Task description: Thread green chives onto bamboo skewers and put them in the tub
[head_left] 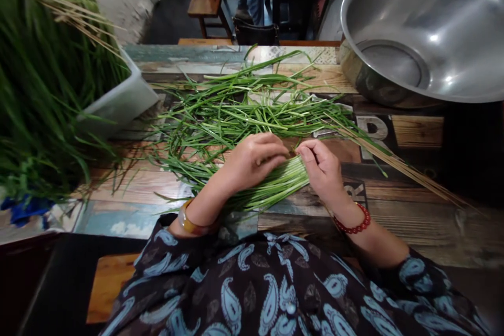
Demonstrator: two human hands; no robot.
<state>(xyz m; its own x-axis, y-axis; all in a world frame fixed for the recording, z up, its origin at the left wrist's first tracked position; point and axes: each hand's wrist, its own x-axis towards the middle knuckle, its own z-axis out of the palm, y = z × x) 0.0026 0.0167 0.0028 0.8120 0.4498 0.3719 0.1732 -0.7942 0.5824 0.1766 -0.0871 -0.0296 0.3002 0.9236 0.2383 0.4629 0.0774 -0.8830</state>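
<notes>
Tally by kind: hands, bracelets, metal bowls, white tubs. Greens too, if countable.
Hands: 2 (left hand, right hand)
Bracelets: 2 (bangle, red beads)
Metal bowl: 1
White tub: 1
Total: 6
Greens: overlapping, can't count; left out.

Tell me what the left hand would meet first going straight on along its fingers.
The left hand would probably meet the right hand, just ahead of it; depth is unclear, so it might brush the green stalks below first.
</notes>
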